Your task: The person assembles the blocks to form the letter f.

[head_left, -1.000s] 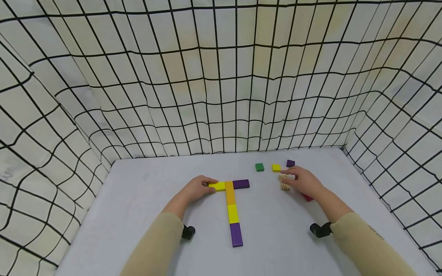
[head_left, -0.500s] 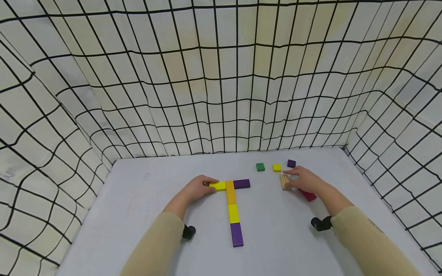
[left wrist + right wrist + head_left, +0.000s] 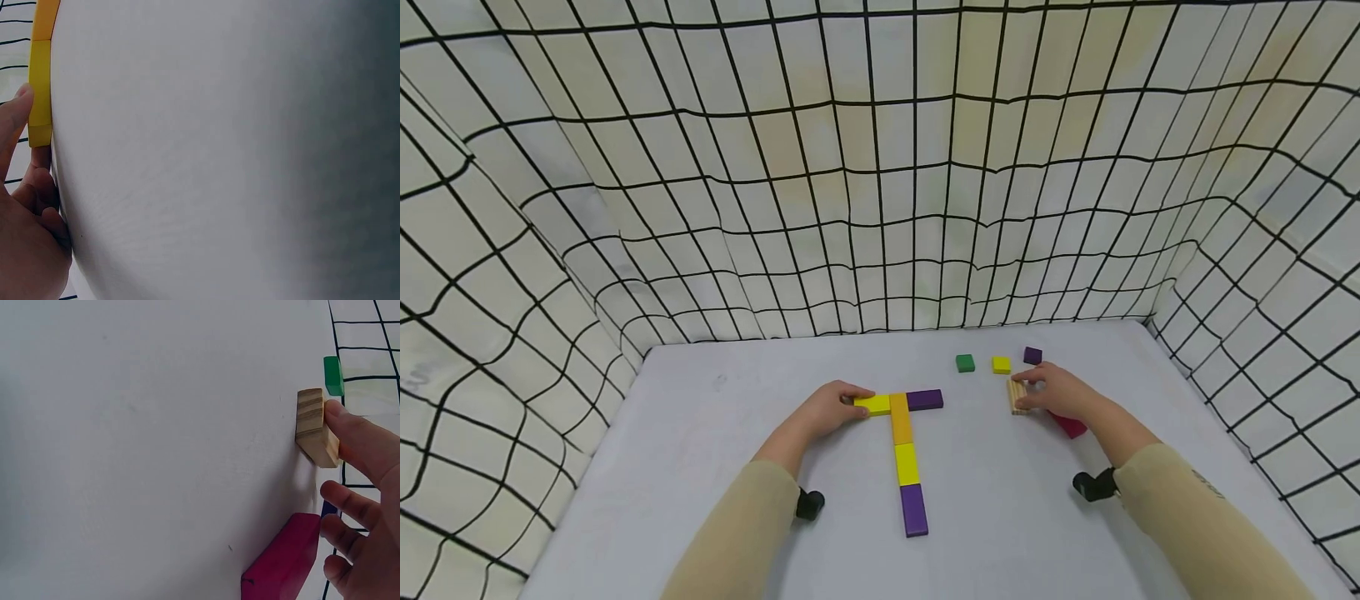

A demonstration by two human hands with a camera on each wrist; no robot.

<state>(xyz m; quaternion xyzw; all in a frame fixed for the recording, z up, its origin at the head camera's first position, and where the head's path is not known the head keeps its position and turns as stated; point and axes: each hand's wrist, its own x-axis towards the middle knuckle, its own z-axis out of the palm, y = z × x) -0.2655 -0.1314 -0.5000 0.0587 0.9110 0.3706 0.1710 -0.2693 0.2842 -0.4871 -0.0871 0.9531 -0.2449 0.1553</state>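
Observation:
My left hand [image 3: 829,410] pinches the left end of a yellow block [image 3: 874,406] between thumb and fingers. That yellow block [image 3: 40,87] butts against an orange block [image 3: 900,418], and a dark purple block [image 3: 924,400] lies on the orange one's other side. Below the orange block run a second yellow block [image 3: 907,464] and a purple block [image 3: 913,510], end to end in a column. At the right, my right hand [image 3: 1058,392] grips a plain wooden block [image 3: 1016,397] with thumb and index finger; its striped end grain shows in the right wrist view. The other fingers curl loosely beside it.
A crimson block [image 3: 1067,425] lies partly under my right hand, close to its fingers in the right wrist view. Small green [image 3: 965,363], yellow [image 3: 1001,365] and dark purple pieces [image 3: 1033,356] sit near the back edge. Black netting [image 3: 880,250] over white walls surrounds the white table [image 3: 715,500].
My right index finger has come down from above the wooden block to its far end, and the block has straightened slightly. The left hand stays on the yellow block.

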